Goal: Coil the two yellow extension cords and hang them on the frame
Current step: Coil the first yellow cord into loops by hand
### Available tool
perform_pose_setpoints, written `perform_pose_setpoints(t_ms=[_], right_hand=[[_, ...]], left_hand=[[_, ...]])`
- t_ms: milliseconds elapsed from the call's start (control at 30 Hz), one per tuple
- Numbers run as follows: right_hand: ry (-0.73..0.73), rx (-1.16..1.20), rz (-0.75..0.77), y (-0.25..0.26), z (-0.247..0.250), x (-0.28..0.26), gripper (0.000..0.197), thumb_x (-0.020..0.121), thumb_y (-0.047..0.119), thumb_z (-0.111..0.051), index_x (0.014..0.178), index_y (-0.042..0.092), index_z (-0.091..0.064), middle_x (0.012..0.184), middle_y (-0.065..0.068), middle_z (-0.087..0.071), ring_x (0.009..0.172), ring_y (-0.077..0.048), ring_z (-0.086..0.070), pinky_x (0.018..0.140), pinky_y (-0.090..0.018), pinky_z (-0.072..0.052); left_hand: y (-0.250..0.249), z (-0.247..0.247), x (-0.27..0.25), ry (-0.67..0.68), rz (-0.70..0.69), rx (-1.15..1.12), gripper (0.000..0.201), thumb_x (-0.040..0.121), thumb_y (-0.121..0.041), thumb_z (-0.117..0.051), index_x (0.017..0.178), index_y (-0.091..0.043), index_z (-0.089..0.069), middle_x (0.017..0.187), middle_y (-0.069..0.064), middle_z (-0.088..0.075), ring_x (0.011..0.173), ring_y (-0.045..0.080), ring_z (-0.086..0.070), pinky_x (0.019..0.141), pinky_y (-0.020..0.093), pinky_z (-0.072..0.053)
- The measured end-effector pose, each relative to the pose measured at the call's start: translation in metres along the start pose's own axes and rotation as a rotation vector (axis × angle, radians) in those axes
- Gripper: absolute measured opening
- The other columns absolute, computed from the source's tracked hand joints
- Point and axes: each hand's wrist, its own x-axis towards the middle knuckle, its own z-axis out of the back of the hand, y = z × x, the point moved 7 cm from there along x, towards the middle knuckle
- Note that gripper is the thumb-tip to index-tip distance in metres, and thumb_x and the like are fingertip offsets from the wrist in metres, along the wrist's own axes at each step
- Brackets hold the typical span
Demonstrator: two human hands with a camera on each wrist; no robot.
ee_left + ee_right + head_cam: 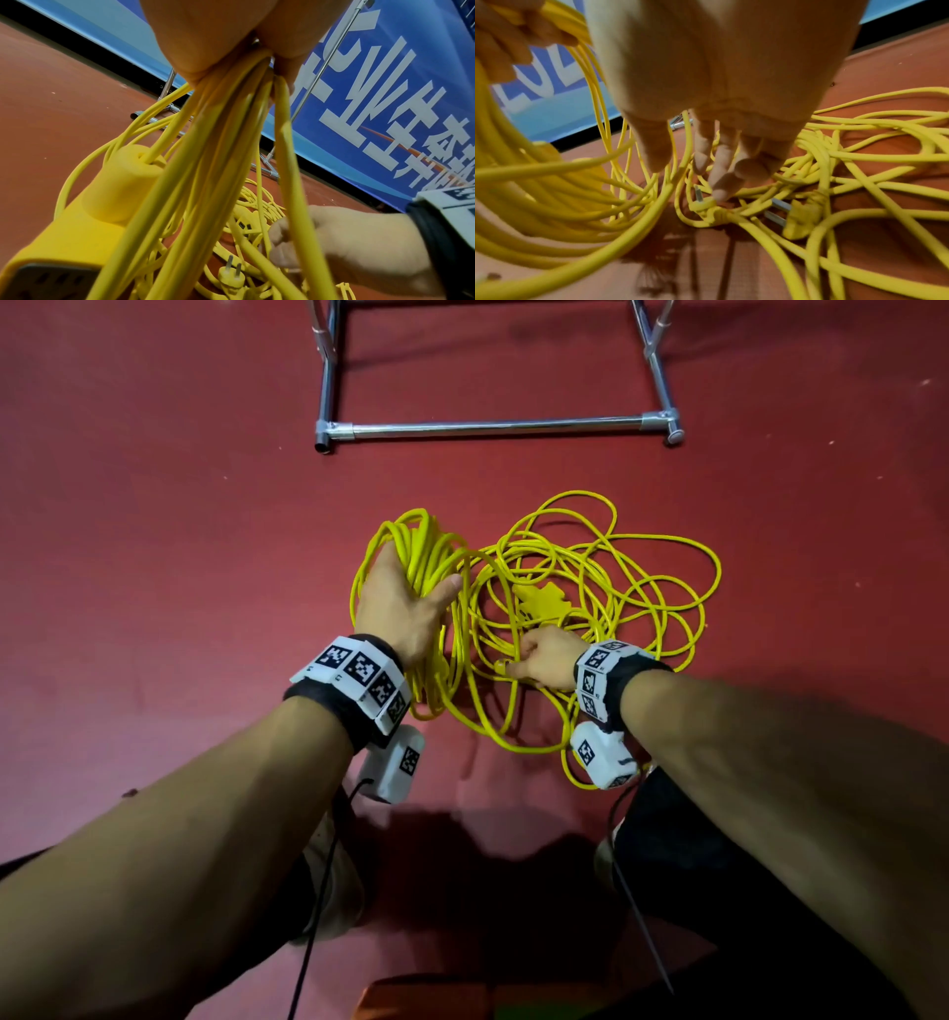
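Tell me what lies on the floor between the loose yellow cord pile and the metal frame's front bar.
Nothing: the head view shows only bare red floor between the loose cord pile and the frame's front bar.

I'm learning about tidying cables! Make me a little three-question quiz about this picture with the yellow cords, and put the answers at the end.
1. True or false: the left hand grips a bundle of coiled loops of yellow cord.
2. Pick one. The right hand is reaching toward: A) the metal frame, B) a plug in the loose cord pile, C) a shoe.
3. Fill the gap: the metal frame stands on the red floor, and so far ____ cords hang on the part we can see.

Key: 1 true. 2 B. 3 no.
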Motion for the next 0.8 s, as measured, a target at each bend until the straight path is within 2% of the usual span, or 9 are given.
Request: perform_pose_setpoints(t_ms=[67,133,267,367,467,567,700,733,800], right_hand=[[-0.008,0.022,0.011,0.012,0.003,0.005,0.041,0.086,0.051,-0.067,0.080,0.012,-0.058,0.079,-0.011,-0.068,0.073,-0.026,-0.060,0.059,-0.031,-0.040],[-0.071,0.032,0.017,0.024,0.012,0.007,0.042,0.087,0.048,-0.067,0.079,0.008,-0.058,0.076,-0.011,-0.064,0.075,-0.029,-0.062,0.062,-0.033,-0.044],[-0.224,0.120,0.076,0.039,0.043,0.007,0.051,0.086,0.040,-0.070,0.107,-0.006,-0.066,0.101,-0.024,-0.070,0.096,-0.038,-0.066,0.083,-0.045,-0.053],[-0.292,0.084,0.126,0.051,0.048,-0.003,0.049,0.085,0.047,-0.067,0.086,-0.002,-0.070,0.088,-0.020,-0.071,0.085,-0.037,-0.065,0.076,-0.043,-0.052],[-0.155,0.006,0.234,0.073,0.019,-0.019,0.061,0.085,0.064,-0.060,0.069,0.006,-0.071,0.066,-0.009,-0.069,0.070,-0.026,-0.064,0.070,-0.037,-0.053],[0.041,-0.072,0.282,0.089,-0.023,-0.032,0.062,0.079,0.068,-0.065,0.078,0.006,-0.074,0.073,-0.012,-0.070,0.074,-0.026,-0.065,0.069,-0.037,-0.052],[0.101,0.022,0.299,0.093,-0.048,-0.032,0.027,0.082,0.036,-0.075,0.083,0.009,-0.076,0.076,-0.009,-0.071,0.072,-0.021,-0.065,0.063,-0.029,-0.048],[0.097,0.067,0.299,0.092,-0.047,-0.031,0.013,0.084,0.024,-0.073,0.085,0.011,-0.077,0.071,-0.003,-0.069,0.065,-0.014,-0.063,0.057,-0.023,-0.045],[0.096,0.184,0.255,0.088,-0.042,-0.029,0.012,0.087,0.013,-0.064,0.091,0.012,-0.075,0.066,-0.001,-0.067,0.042,-0.003,-0.053,0.042,-0.016,-0.038]], left_hand=[[0.000,0.002,0.001,0.008,0.002,-0.026,0.056,0.078,-0.048,-0.076,0.123,-0.021,-0.056,0.108,0.001,-0.071,0.098,0.028,-0.068,0.090,0.046,-0.055],[-0.002,0.005,0.003,0.024,-0.013,-0.070,0.054,0.078,-0.042,-0.077,0.124,-0.020,-0.058,0.103,-0.001,-0.071,0.090,0.028,-0.070,0.085,0.045,-0.057],[-0.009,0.017,0.006,0.019,-0.041,-0.167,0.032,0.084,-0.017,-0.078,0.113,-0.016,-0.063,0.075,-0.012,-0.066,0.054,0.001,-0.060,0.057,0.023,-0.050],[-0.012,0.024,0.005,0.003,-0.045,-0.197,0.022,0.086,-0.011,-0.075,0.103,-0.016,-0.061,0.060,-0.008,-0.058,0.040,0.006,-0.050,0.044,0.023,-0.043],[-0.013,0.030,0.005,-0.030,-0.049,-0.198,0.022,0.085,-0.013,-0.076,0.103,-0.017,-0.062,0.062,-0.004,-0.060,0.042,0.008,-0.052,0.044,0.024,-0.045],[-0.013,0.033,0.005,-0.041,-0.054,-0.190,0.022,0.083,-0.020,-0.077,0.098,-0.023,-0.062,0.066,-0.006,-0.063,0.048,0.013,-0.056,0.048,0.027,-0.048],[-0.014,0.033,0.003,-0.035,-0.045,-0.197,0.020,0.085,-0.016,-0.077,0.099,-0.018,-0.063,0.062,-0.003,-0.060,0.044,0.014,-0.053,0.044,0.026,-0.045],[-0.014,0.033,0.002,-0.035,-0.045,-0.193,0.019,0.085,-0.016,-0.076,0.097,-0.018,-0.063,0.061,-0.003,-0.060,0.043,0.014,-0.052,0.044,0.025,-0.044],[-0.015,0.036,0.001,-0.038,-0.051,-0.193,0.018,0.084,-0.016,-0.076,0.093,-0.022,-0.062,0.058,-0.005,-0.059,0.042,0.015,-0.050,0.043,0.025,-0.043]])
